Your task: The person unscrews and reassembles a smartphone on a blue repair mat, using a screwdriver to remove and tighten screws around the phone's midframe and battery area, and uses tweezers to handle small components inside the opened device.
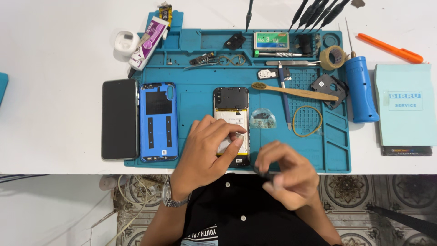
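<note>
An opened phone (231, 102) without its back cover lies upright in the middle of the blue work mat (195, 98), its battery and dark top board showing. My left hand (207, 148) lies over the phone's lower half, fingertips bent onto the battery area and holding it down. A metal watch (170, 198) is on that wrist. My right hand (287, 175) hovers at the mat's front edge, right of the phone, with its fingers curled together and blurred. Whether something small is pinched in them cannot be told.
A blue back cover (158, 122) and a dark phone (119, 119) lie on the left. Right of the opened phone are a clear round piece (262, 118), a wooden brush (296, 91), a rubber band (307, 120), tweezers, tape (332, 57) and a blue electric screwdriver (360, 89). A pale green box (405, 105) sits far right.
</note>
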